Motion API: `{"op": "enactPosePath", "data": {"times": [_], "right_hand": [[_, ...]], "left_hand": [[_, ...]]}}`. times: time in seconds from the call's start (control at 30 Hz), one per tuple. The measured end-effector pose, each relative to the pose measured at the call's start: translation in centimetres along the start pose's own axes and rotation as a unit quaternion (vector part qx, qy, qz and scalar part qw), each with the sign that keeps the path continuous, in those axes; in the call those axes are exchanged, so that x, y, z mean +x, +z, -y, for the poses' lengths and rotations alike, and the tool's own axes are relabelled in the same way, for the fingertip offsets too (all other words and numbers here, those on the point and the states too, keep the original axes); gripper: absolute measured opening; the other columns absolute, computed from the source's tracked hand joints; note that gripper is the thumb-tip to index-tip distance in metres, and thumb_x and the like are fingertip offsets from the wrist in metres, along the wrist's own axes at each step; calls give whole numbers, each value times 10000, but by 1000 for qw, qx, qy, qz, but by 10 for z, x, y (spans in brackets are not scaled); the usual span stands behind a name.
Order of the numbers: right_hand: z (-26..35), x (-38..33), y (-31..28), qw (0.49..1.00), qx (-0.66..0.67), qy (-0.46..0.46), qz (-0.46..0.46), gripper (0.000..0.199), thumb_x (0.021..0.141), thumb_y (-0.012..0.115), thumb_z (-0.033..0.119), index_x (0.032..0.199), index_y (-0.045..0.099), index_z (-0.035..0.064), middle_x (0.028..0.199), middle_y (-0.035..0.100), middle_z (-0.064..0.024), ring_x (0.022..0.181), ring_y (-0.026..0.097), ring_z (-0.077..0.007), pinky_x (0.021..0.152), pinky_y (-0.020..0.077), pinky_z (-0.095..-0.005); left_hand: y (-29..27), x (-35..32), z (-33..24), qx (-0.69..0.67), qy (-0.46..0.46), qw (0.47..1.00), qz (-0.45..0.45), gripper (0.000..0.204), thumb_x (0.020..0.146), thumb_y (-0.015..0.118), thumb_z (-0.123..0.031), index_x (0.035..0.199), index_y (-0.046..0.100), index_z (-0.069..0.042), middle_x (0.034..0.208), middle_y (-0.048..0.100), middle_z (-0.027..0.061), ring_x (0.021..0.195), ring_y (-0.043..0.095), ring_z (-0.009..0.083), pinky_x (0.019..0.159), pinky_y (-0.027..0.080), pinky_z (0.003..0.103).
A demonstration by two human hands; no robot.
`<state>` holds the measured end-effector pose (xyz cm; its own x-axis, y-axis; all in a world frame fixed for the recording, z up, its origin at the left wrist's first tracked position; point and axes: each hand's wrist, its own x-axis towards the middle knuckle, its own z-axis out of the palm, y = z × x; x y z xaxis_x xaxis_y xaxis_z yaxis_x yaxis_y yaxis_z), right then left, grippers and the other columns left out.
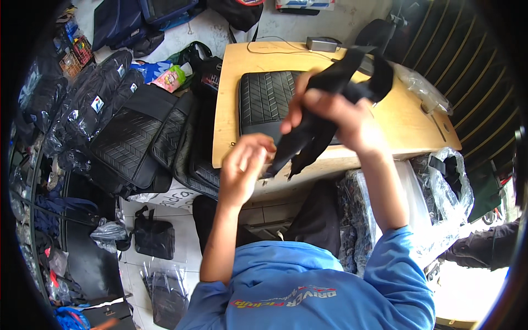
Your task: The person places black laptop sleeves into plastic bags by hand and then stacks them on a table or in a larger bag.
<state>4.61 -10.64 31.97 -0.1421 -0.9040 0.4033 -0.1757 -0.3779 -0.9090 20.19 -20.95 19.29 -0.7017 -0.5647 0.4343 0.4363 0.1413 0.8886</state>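
From my end, I see the right hand [355,120] closed around black straps [312,132], held over the table [225,118] and partly hiding the bag [267,99] there. The left hand [243,165] is half curled beside their lower ends; I can't tell whether it grips. An adapter [323,44] sits at the far edge, plastic wrap [423,88] rightward.

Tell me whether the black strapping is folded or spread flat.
Folded, not spread flat: the black strapping curves into a loop beyond the right hand, and two lengths hang below it.
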Motion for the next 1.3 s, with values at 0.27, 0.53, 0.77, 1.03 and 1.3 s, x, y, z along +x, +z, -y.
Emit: {"op": "enactPosePath", "data": {"times": [0.27, 0.53, 0.77, 1.03, 1.3], "right_hand": [[-23, -21, 17, 969, -238, 11, 68, 96, 821, 603, 104, 771, 590, 23, 684, 590, -46, 646, 556, -109, 562, 444, -279], [-49, -20, 9, 987, 3, 89, 132, 135, 841, 615, 68, 936, 567, -14, 785, 567, -43, 695, 577, -124, 666, 468, -245], [-83, -33, 12, 986, 75, 98, 110, 173, 767, 560, 71, 909, 579, -24, 737, 551, -51, 676, 541, -119, 640, 439, -251], [-115, -42, 26, 972, 213, 68, 65, 234, 757, 506, 78, 937, 586, -48, 691, 522, -53, 651, 505, -125, 627, 406, -254], [-114, -49, 18, 988, 144, 50, 42, 296, 774, 589, 90, 1045, 561, -23, 757, 572, -56, 724, 554, -132, 674, 436, -266]], "left_hand": [[15, 75, -83, 119, -24, 973, 194, 352, 902, 582, -306, 978, 623, 35, 843, 630, 44, 772, 569, 81, 688, 456, 231], [11, 90, -73, -87, 11, 976, 198, 156, 916, 552, -169, 966, 592, -26, 906, 634, 36, 844, 594, 105, 762, 461, 255], [23, 90, -83, -118, 25, 981, 155, 216, 923, 529, -151, 1080, 554, -5, 933, 642, 77, 830, 617, 122, 758, 489, 259], [20, 91, -99, -138, 19, 980, 142, 311, 864, 595, -48, 1148, 480, 8, 1009, 625, 105, 872, 608, 114, 748, 484, 192], [2, 85, -72, 48, -23, 991, 127, 365, 899, 557, -129, 1216, 476, 32, 959, 639, 82, 789, 603, 95, 711, 470, 201]]}}
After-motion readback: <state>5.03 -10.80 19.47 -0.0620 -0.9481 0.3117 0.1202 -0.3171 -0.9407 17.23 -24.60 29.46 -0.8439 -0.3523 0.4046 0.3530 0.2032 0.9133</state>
